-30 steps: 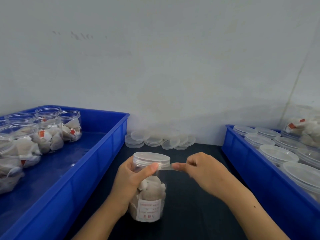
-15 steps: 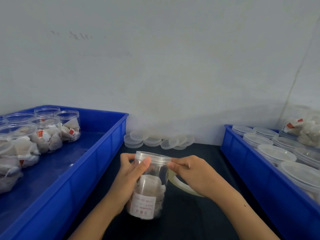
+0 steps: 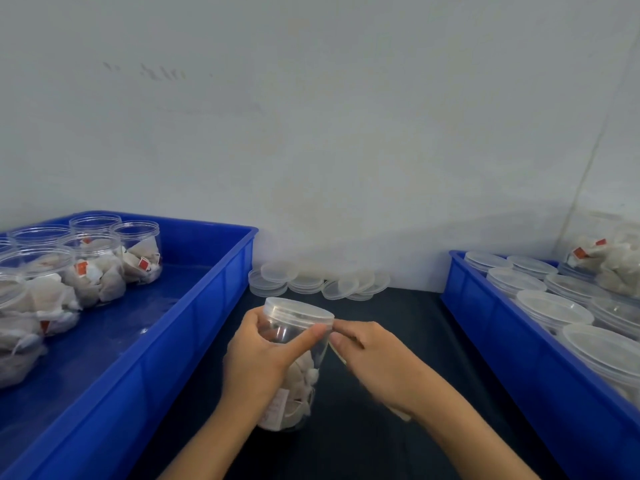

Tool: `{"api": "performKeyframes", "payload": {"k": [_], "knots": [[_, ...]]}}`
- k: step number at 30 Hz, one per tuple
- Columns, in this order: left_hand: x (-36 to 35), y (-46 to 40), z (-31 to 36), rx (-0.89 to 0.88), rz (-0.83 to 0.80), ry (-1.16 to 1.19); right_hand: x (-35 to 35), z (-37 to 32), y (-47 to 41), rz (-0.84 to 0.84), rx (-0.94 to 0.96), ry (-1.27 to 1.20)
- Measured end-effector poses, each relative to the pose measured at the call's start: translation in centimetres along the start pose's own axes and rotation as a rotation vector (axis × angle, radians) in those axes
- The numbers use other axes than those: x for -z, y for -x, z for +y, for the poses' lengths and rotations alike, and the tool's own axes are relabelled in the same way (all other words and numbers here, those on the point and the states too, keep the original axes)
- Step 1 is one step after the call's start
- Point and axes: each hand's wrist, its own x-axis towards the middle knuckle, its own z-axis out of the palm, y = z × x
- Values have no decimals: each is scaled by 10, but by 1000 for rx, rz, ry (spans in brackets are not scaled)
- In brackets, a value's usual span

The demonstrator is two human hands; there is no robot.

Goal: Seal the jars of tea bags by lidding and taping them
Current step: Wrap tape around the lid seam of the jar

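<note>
Tape (image 3: 335, 351), pinched by the right hand (image 3: 372, 358), should stay taut while the left hand (image 3: 258, 358), gripping the jar (image 3: 294, 368), thumbs it down under the lid (image 3: 298, 310).

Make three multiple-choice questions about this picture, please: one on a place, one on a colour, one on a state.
1. Where do the loose clear plastic lids lie?
A. by the wall
B. inside the left crate
C. on the floor

2. What colour is the left plastic crate?
A. green
B. blue
C. red

3. The clear plastic jar of tea bags held in the hands is:
A. lidless
B. lidded
C. empty

Answers: 1 A, stacked against the wall; 2 B, blue walls; 3 B, its lid is on.
</note>
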Motion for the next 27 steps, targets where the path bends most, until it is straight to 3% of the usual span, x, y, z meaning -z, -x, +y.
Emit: {"api": "performKeyframes", "payload": {"k": [3,8,13,27], "knots": [[2,-2,-3,14,18,59,5,0,2,-99,-97,-107],[6,-4,-3,19,-55,150,18,8,-2,45,-22,-2],[4,-1,-1,36,-155,204,25,18,-4,55,-31,71],[10,-6,-9,86,-458,313,21,21,-7,-5,53,-19]]}}
